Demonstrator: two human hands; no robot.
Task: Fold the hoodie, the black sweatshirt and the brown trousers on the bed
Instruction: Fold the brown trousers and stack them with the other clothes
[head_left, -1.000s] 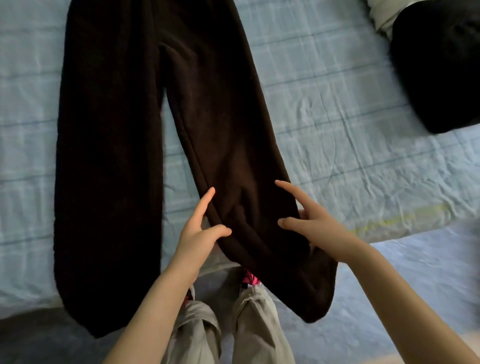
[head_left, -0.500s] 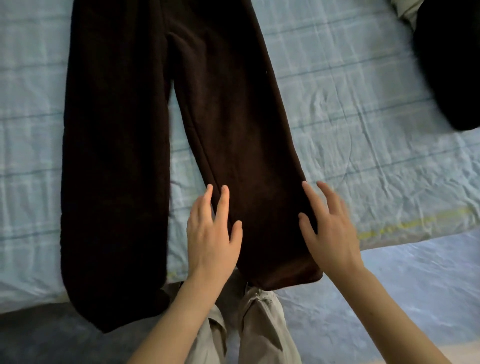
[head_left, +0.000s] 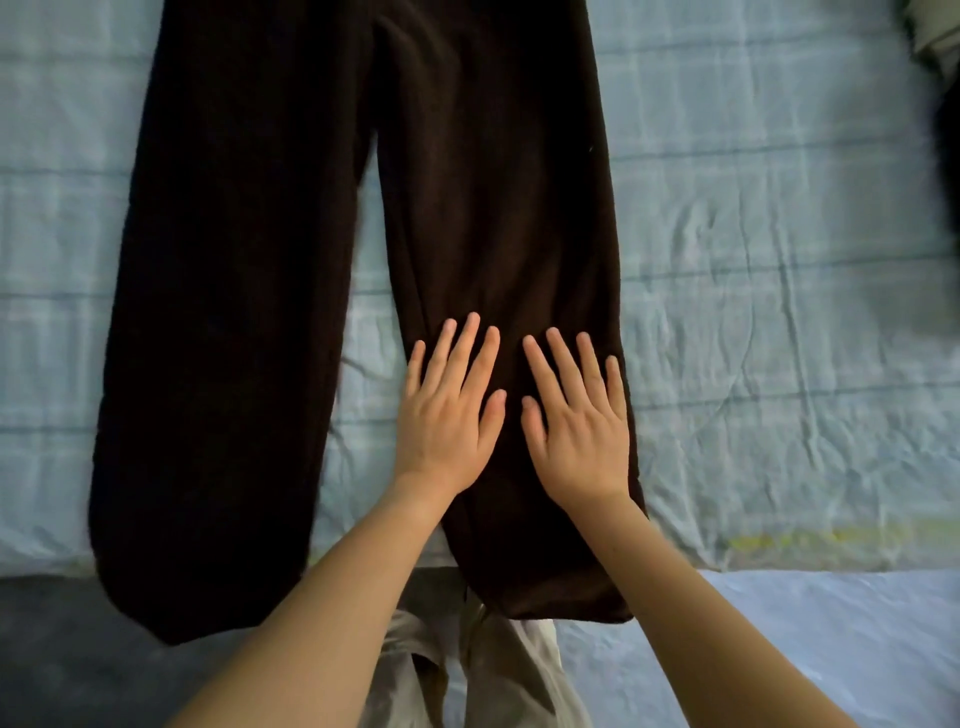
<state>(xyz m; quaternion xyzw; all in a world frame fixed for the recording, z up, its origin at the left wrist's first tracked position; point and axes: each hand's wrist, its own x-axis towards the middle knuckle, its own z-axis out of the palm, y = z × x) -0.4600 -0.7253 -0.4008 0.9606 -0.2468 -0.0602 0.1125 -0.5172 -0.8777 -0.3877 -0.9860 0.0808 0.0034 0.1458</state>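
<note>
The dark brown trousers (head_left: 234, 322) lie spread flat on the bed, legs pointing toward me, both hems hanging over the bed's near edge. My left hand (head_left: 449, 410) and my right hand (head_left: 576, 415) rest side by side, palms down and fingers spread, on the lower part of the right trouser leg. Neither hand grips the cloth. A dark garment (head_left: 948, 171) shows at the right edge, mostly out of frame; I cannot tell which one it is.
The bed has a light blue checked sheet (head_left: 779, 312), wrinkled on the right. Its near edge runs across the lower frame. Below it are the floor (head_left: 779, 639) and my own legs in light trousers (head_left: 493, 670). A pale cloth (head_left: 935, 36) peeks in top right.
The right trouser leg has been straightened from a slant to lie nearly parallel with the left. Both hands moved from its edges onto its top and now lie flat.
</note>
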